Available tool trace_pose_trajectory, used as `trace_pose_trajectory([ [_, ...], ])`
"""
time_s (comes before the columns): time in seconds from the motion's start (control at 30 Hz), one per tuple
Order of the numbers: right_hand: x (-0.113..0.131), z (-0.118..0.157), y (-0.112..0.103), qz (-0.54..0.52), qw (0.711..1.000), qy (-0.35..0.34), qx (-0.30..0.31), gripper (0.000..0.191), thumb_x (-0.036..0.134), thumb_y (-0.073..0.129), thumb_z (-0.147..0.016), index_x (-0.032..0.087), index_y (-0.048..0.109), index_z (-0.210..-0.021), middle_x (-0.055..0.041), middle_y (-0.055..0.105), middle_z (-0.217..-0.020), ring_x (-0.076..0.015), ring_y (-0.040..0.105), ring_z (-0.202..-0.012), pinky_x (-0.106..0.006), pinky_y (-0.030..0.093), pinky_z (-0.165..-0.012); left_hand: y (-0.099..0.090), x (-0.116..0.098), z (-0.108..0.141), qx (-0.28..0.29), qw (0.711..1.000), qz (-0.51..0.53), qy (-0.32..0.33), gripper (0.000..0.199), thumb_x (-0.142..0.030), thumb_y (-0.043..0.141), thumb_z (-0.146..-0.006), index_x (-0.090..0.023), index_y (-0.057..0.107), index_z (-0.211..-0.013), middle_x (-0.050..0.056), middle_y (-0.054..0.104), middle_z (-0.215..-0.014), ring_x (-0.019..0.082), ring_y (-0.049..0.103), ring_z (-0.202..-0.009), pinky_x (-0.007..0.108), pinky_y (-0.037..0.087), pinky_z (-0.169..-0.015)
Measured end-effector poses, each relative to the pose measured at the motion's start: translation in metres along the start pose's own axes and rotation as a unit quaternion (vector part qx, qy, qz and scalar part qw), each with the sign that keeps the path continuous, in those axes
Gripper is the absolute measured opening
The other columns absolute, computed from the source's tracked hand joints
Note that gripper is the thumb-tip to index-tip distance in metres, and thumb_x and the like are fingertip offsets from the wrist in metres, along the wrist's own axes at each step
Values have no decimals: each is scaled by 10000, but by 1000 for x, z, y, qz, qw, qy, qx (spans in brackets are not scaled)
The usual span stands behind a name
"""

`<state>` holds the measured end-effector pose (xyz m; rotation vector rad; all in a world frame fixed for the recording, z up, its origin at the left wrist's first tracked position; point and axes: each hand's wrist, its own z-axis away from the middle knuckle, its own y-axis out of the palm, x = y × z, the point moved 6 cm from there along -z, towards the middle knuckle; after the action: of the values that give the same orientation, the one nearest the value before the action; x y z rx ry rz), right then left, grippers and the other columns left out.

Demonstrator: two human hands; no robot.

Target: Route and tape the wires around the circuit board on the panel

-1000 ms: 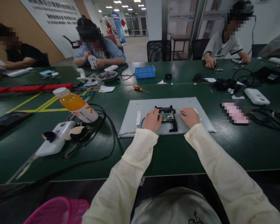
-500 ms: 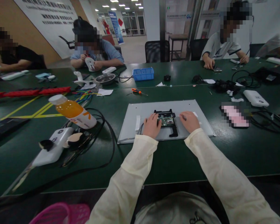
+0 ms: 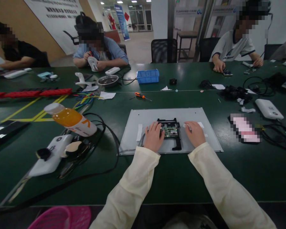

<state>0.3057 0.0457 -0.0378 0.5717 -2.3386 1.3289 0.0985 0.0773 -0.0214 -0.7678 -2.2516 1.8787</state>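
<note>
A grey-white flat panel point(image 3: 128, 140) lies on the green table in front of me. On its middle sits a black bracket point(image 3: 177, 144) that frames a green circuit board point(image 3: 171, 132). My left hand point(image 3: 154, 136) rests over the bracket's left side, fingers stretched forward and thumb at the board's edge. Just right of the bracket, my right hand point(image 3: 194, 134) is above the panel with its fingers curled together. What those fingers hold, if anything, is hidden. A grey cable point(image 3: 130, 150) runs along the panel beneath my left wrist.
On the left lie a juice bottle point(image 3: 72, 121), a white device point(image 3: 51, 159) and black cables. Beyond the panel are an orange screwdriver point(image 3: 143, 96), a blue basket point(image 3: 147, 76) and a metal bowl point(image 3: 108, 80). A pink phone point(image 3: 245, 127) lies right. Other people sit across the table.
The view has shifted slightly, so the panel and hands appear lower. Both hands keep nearly the same places by the bracket; my right fingers have turned a little.
</note>
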Motion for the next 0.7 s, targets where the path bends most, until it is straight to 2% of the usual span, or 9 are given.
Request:
trace_pose_trajectory([
  [0.17,-6,0,-4,-23,999,35,-24,302,229,335,-897,179,557,-1096,-102,631,-1053,-237,548,-996,-399,429,-898,1,2,-1,10,1000,-1,-11,409,-342,330,-921,-221,441,-1296,72,445,-1402,213,312,-1353,467,241,-1111],
  [0.3,-9,0,-4,15,999,39,-22,235,267,423,-871,175,570,-1029,-106,629,-994,-251,540,-966,-399,427,-878,1,2,-1,17,1000,-4,-11,409,-341,332,-922,-211,445,-1292,78,444,-1402,216,302,-1358,464,232,-1114],
  [0.47,-3,0,1,74,997,4,12,187,309,566,-807,182,620,-934,-92,623,-973,-244,526,-971,-368,401,-883,1,2,0,6,1000,-3,1,399,-334,332,-924,-210,450,-1284,79,449,-1397,220,312,-1351,468,236,-1107],
  [0.7,8,0,5,169,982,-16,82,203,220,469,-885,193,669,-905,-59,657,-906,-197,550,-906,-325,354,-848,3,2,2,-5,1000,7,5,381,-316,328,-931,-202,443,-1275,78,447,-1396,217,353,-1322,481,260,-1091],
])
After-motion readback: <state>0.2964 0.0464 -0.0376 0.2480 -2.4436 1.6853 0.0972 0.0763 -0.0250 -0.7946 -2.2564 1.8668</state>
